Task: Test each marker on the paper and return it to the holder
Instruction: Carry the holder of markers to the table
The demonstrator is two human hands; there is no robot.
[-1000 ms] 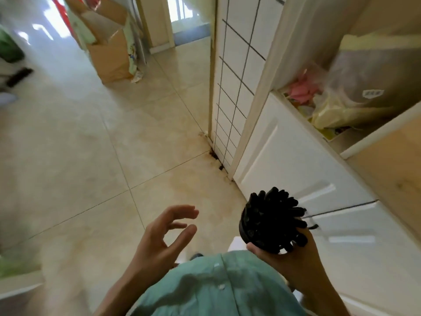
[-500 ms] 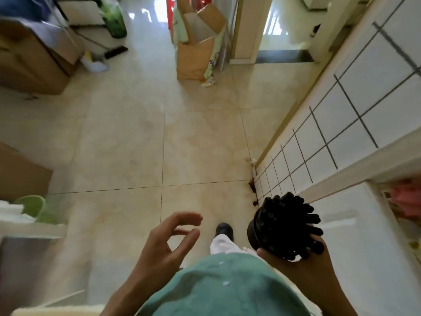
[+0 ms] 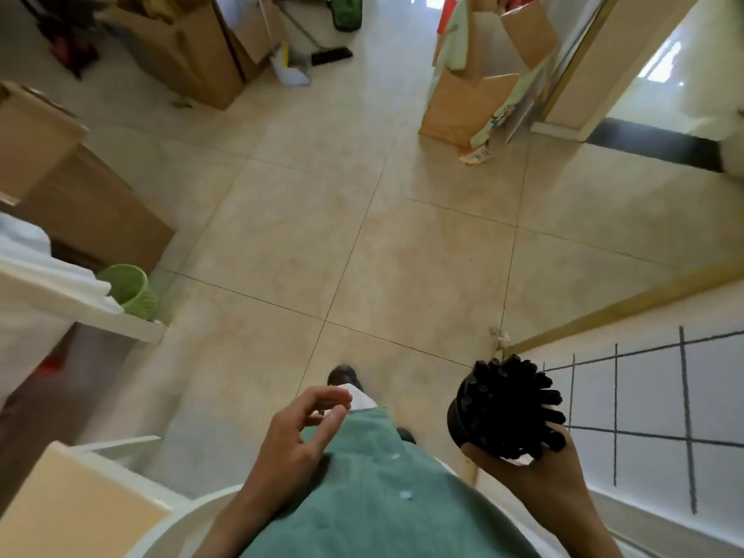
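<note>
Resting in right hand [image 3: 535, 473], seemingly: holder [image 3: 467, 416]

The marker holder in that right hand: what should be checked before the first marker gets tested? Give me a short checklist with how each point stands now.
1. Holder held securely: ok, the right hand grips it from below.
2. Markers all seated in the holder: ok, black caps bunch out of its top, none fallen on the floor.
3. Left hand free to pull a marker: ok, it holds nothing, fingers loosely curled.
4. Paper within reach: not ok, no paper is in view.
5. Surface ready to write on: cannot tell, only the corner of a light tabletop shows at lower left.
</note>
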